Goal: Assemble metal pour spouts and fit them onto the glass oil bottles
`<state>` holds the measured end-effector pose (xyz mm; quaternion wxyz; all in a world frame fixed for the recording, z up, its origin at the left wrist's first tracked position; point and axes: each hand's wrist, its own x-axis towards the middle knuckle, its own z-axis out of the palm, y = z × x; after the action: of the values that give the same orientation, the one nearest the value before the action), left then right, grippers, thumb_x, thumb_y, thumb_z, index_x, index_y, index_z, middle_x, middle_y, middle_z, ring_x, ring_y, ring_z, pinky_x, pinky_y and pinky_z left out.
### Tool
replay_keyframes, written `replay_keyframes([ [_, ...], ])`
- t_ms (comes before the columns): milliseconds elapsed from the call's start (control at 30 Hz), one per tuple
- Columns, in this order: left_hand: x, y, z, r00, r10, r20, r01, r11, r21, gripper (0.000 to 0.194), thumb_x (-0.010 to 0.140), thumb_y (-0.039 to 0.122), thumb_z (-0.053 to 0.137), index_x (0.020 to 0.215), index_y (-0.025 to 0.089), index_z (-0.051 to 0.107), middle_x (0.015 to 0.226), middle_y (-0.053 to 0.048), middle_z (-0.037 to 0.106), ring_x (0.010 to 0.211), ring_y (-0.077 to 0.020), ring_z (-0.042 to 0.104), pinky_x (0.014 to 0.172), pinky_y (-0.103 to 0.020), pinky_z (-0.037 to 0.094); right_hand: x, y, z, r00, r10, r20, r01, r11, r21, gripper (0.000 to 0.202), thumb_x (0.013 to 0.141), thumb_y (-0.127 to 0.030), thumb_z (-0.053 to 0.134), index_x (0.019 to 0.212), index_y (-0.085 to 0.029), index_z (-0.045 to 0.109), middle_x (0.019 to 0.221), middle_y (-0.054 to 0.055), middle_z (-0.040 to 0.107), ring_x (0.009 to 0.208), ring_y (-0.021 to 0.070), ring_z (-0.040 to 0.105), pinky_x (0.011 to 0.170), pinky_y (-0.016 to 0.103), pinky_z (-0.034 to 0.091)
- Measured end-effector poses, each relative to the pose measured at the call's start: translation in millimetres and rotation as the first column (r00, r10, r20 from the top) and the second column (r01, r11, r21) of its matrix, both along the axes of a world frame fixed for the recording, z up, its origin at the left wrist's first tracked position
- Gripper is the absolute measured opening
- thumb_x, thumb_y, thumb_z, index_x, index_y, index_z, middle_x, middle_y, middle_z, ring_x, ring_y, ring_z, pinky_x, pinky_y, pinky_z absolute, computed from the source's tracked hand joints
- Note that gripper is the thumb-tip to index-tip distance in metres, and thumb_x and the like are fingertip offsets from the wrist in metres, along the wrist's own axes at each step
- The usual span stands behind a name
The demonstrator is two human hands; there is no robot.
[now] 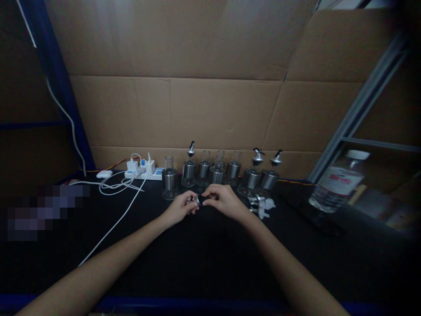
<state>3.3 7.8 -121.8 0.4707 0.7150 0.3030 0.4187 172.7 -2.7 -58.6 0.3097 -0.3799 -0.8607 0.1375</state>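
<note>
Over the middle of the black table, my left hand and my right hand come together, both closed around a small pourer spout. It shows a silver collar and a black part; fingers cover the rest. Just behind my left hand stands a glass bottle with a metal sleeve and a bare neck. Further along are several similar bottles, and some carry black and silver pourers, such as this fitted pourer. Right of my right hand lies a pile of loose pourer parts, silver and clear.
A white power strip with plugs and looped cables is at the back left, one white cable running forward. A large water bottle stands at the right. A cardboard wall closes off the back.
</note>
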Motion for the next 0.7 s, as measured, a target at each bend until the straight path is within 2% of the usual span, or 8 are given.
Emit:
replay_keyframes([
  [133,-0.9,-5.9,5.3,0.991,0.091,-0.095,-0.075,0.985,0.153,0.017,0.077,0.024,0.044,0.090,0.014,0.046,0.067,0.001,0.052,0.054,-0.0074,0.048,0.050,-0.019,0.037,-2.5,-0.5,-4.3,0.993,-0.054,-0.109,0.029,0.975,-0.219,0.013,0.063,-0.020,0.061,0.072,-0.012,0.057,0.053,0.000,0.057,0.047,0.0103,0.054,0.047,0.021,0.042],
  [233,-1.6,-14.0,11.9,0.966,0.212,-0.149,-0.156,0.935,0.319,0.016,0.079,0.020,0.040,0.092,0.015,0.048,0.067,0.001,0.052,0.056,-0.0082,0.049,0.055,-0.020,0.038,-6.1,0.0,-9.4,0.963,-0.104,-0.249,-0.006,0.913,-0.407,0.014,0.063,-0.022,0.059,0.071,-0.013,0.052,0.045,-0.002,0.054,0.039,0.0098,0.052,0.041,0.020,0.041],
  [333,-1.6,-19.8,15.3,0.943,0.295,-0.153,-0.197,0.867,0.457,0.020,0.080,0.017,0.038,0.096,0.016,0.049,0.079,-0.003,0.055,0.067,-0.0106,0.052,0.064,-0.022,0.040,-10.6,0.5,-12.7,0.919,-0.170,-0.357,-0.052,0.843,-0.535,0.017,0.062,-0.025,0.060,0.067,-0.013,0.049,0.040,-0.003,0.052,0.035,0.0095,0.050,0.037,0.020,0.041],
  [400,-1.4,-20.3,15.1,0.934,0.324,-0.151,-0.203,0.830,0.520,0.021,0.080,0.016,0.038,0.099,0.016,0.048,0.089,-0.005,0.055,0.080,-0.0136,0.052,0.072,-0.024,0.039,-13.1,0.8,-13.3,0.890,-0.217,-0.401,-0.075,0.797,-0.600,0.021,0.061,-0.028,0.061,0.066,-0.012,0.049,0.039,-0.003,0.051,0.034,0.0091,0.049,0.037,0.021,0.041],
  [467,-1.3,-18.0,13.8,0.930,0.334,-0.151,-0.209,0.821,0.532,0.022,0.079,0.016,0.039,0.099,0.016,0.048,0.091,-0.006,0.055,0.082,-0.0145,0.052,0.075,-0.025,0.038,-14.6,1.0,-13.2,0.874,-0.246,-0.420,-0.086,0.772,-0.630,0.023,0.061,-0.031,0.061,0.066,-0.011,0.048,0.040,-0.002,0.051,0.035,0.0086,0.048,0.038,0.021,0.041],
  [567,-1.4,-10.8,11.1,0.944,0.304,-0.130,-0.224,0.877,0.426,0.020,0.080,0.020,0.040,0.098,0.016,0.048,0.078,-0.003,0.055,0.065,-0.0111,0.052,0.063,-0.023,0.039,-14.3,0.7,-11.8,0.903,-0.204,-0.379,-0.050,0.825,-0.563,0.022,0.067,-0.032,0.056,0.072,-0.012,0.047,0.042,-0.003,0.050,0.035,0.0089,0.048,0.037,0.021,0.040],
  [633,-2.2,-5.2,9.4,0.970,0.223,-0.093,-0.187,0.937,0.295,0.021,0.079,0.024,0.043,0.097,0.015,0.047,0.071,-0.001,0.053,0.057,-0.0089,0.049,0.056,-0.021,0.038,-12.2,-0.5,-9.5,0.948,-0.129,-0.290,-0.004,0.909,-0.416,0.020,0.071,-0.031,0.051,0.080,-0.014,0.046,0.045,-0.005,0.049,0.036,0.0085,0.047,0.037,0.020,0.038],
  [700,-3.8,-0.4,8.3,0.994,0.100,-0.036,-0.094,0.984,0.149,0.024,0.076,0.027,0.046,0.096,0.014,0.046,0.069,0.000,0.051,0.055,-0.0076,0.047,0.051,-0.019,0.036,-9.0,-2.5,-5.8,0.989,-0.040,-0.143,0.008,0.977,-0.215,0.017,0.074,-0.028,0.049,0.086,-0.016,0.047,0.051,-0.004,0.049,0.041,0.0081,0.047,0.042,0.020,0.038],
])
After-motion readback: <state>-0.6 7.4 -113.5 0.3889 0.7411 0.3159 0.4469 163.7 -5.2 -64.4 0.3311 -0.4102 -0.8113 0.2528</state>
